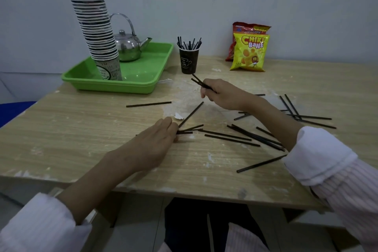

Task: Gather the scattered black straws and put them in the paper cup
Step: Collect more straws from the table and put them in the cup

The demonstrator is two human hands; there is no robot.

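Straws (149,104) litter the table (81,129) — my right hand (223,96) pinches two, my left hand (155,141) rests straight-fingered on a few; the cup (188,61) holds more.

Pink-striped shirt sleeves (347,190), rolled white cuffs (319,149); dark trousers (184,221).

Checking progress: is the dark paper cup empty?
No, several black straws stand upright in the paper cup.
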